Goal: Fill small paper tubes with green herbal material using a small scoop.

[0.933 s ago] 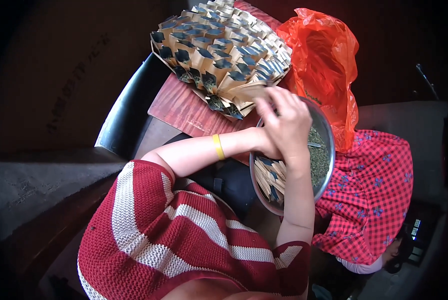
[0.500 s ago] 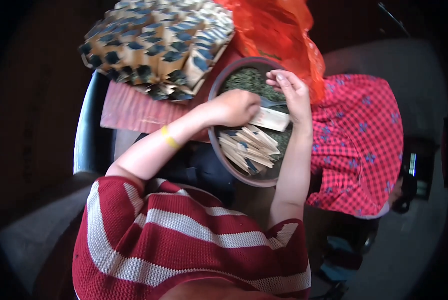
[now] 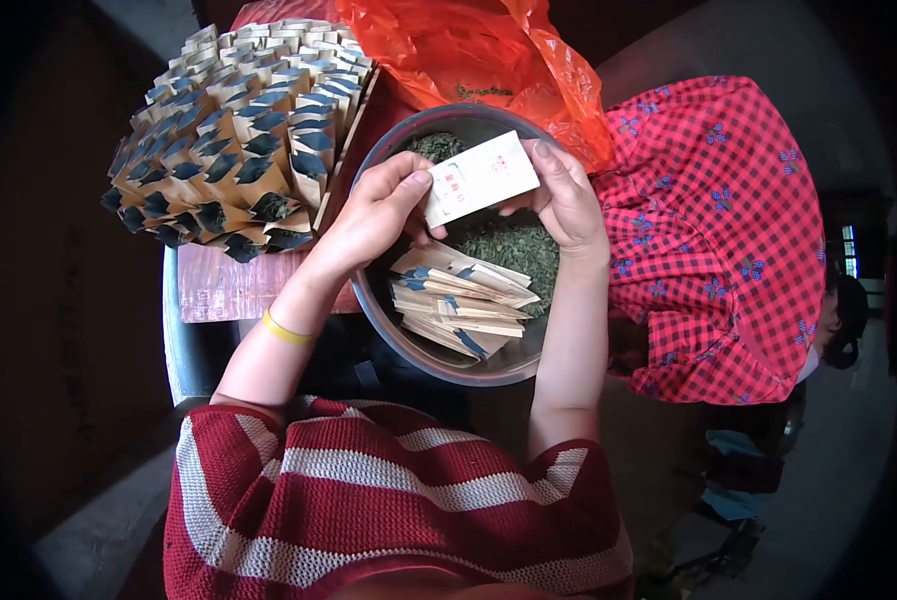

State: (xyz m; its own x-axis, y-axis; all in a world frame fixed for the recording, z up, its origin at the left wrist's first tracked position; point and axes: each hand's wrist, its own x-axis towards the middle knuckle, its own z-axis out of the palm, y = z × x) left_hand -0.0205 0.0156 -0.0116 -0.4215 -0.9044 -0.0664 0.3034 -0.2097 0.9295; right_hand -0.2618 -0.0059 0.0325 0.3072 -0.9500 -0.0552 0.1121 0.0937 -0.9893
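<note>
Between my hands is a small flat paper packet, pale with red and green print, tilted over a round basin. The fingers and thumb of my left hand pinch its left end. My right hand grips the right end, thumb on the upper corner. Below it, dried green leaves cover much of the basin's bottom. A loose pile of brown paper packets with dark blue parts lies on the leaves, at the side closest to me.
Left of the basin, many upright open packets stand packed together on a reddish surface. Behind the basin lies an orange-red plastic bag with green bits inside. A person in a red checked garment is close on my right.
Both hands now hold the packet, raised and turned face up; before, it was low under my left hand, with my right fingers pinched apart from it. The bluish utensil in the leaves no longer shows.
</note>
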